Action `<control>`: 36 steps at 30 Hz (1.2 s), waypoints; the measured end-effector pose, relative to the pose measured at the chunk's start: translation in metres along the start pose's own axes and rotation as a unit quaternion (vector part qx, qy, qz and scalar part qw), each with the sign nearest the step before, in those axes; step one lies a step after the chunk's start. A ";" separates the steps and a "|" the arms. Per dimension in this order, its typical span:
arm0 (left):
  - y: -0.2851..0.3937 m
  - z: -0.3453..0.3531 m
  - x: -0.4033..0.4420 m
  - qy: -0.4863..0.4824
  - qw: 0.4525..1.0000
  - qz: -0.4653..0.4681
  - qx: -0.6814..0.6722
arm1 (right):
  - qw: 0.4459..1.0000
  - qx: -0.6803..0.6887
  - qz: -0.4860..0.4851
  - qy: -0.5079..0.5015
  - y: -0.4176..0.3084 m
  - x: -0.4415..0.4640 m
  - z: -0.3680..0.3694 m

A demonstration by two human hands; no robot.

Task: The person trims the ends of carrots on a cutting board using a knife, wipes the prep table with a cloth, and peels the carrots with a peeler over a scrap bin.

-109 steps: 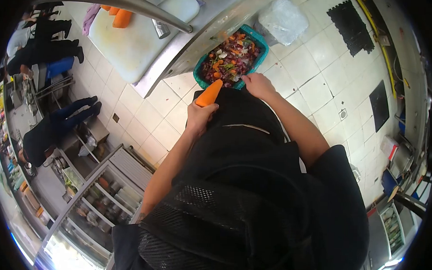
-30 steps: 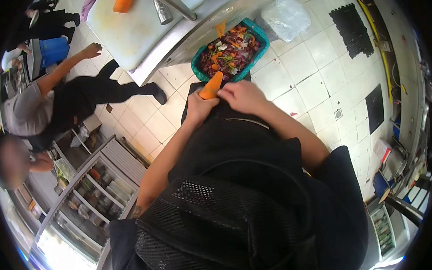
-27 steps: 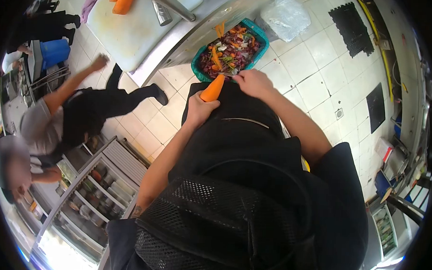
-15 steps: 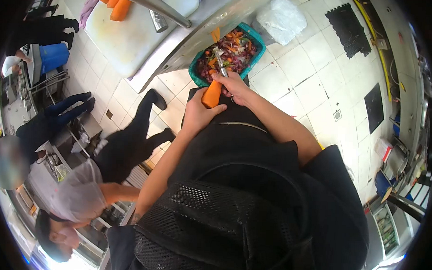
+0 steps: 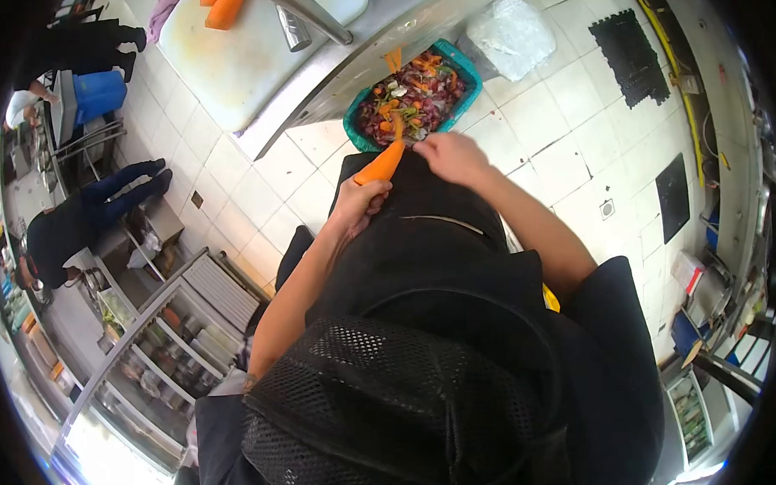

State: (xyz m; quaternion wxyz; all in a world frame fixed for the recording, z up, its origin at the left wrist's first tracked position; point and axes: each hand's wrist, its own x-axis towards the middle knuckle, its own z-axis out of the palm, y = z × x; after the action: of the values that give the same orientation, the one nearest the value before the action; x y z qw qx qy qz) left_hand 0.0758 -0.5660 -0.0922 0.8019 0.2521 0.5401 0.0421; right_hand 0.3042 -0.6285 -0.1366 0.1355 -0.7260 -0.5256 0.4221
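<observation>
My left hand (image 5: 361, 200) is closed around the thick end of a peeled-looking orange carrot (image 5: 382, 164), its narrow tip pointing up toward the bin. Beside that tip, my right hand (image 5: 456, 158) is closed on a peeler, mostly hidden by the fingers with only a bit of metal showing. Just beyond both hands is a bin with a teal liner (image 5: 472, 83), filled with vegetable scraps (image 5: 417, 94): orange peelings, green bits and dark red pieces. A strip of peel hangs by the carrot tip.
Several carrots (image 5: 227, 6) lie on a white cutting board (image 5: 185, 60) on the metal counter. A white plastic bag (image 5: 510, 40) stands beside the bin. Black mats (image 5: 627, 56) lie on the tiles. Co-workers (image 5: 59, 240) stand at the left near a blue bin (image 5: 99, 96) and shelving.
My right hand has moved away from the carrot's side to beyond its tip. The carrot now points more upward, with my left hand lower on it. The nearby white-shirted person has mostly left view.
</observation>
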 end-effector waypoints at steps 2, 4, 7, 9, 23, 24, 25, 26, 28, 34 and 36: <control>0.002 0.001 -0.002 0.012 0.999 0.012 0.050 | 0.998 -0.012 0.063 0.003 0.011 0.010 -0.002; 0.002 0.005 0.002 0.026 0.995 0.031 0.091 | 0.999 0.030 0.041 0.019 -0.010 0.007 -0.014; 0.002 0.007 0.005 0.121 0.939 0.153 0.285 | 0.997 0.050 -0.060 -0.019 -0.058 -0.026 -0.007; 0.006 0.005 0.002 0.110 0.938 0.157 0.287 | 0.993 0.101 -0.052 -0.022 -0.061 -0.030 -0.003; 0.009 -0.005 -0.010 0.126 0.889 0.223 0.380 | 0.959 0.269 -0.013 0.090 -0.033 0.015 0.025; 0.011 -0.005 -0.010 0.096 0.882 0.232 0.398 | 0.931 0.362 0.045 0.023 -0.033 0.019 0.019; 0.012 -0.003 -0.009 0.095 0.882 0.234 0.399 | 0.887 0.449 0.101 -0.043 -0.033 0.023 0.014; 0.012 0.000 -0.010 0.094 0.880 0.255 0.389 | 0.843 0.519 0.115 -0.080 -0.032 0.024 0.009; 0.017 0.000 -0.010 0.092 0.878 0.276 0.381 | 0.800 0.582 0.118 -0.084 -0.024 0.020 0.012; 0.035 0.014 -0.010 0.012 0.978 0.196 -0.075 | 0.762 0.628 0.070 -0.144 -0.056 -0.018 0.012; 0.038 0.019 -0.005 -0.024 0.973 0.137 -0.187 | 0.796 0.591 0.051 -0.123 -0.067 -0.018 0.005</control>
State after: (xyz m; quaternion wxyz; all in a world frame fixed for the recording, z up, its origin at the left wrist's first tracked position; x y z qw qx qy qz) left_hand 0.0985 -0.5419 -0.0651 0.8342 0.1703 0.4635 0.2454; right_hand 0.2552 -0.6181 -0.0885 0.4503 -0.4725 -0.1483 0.7430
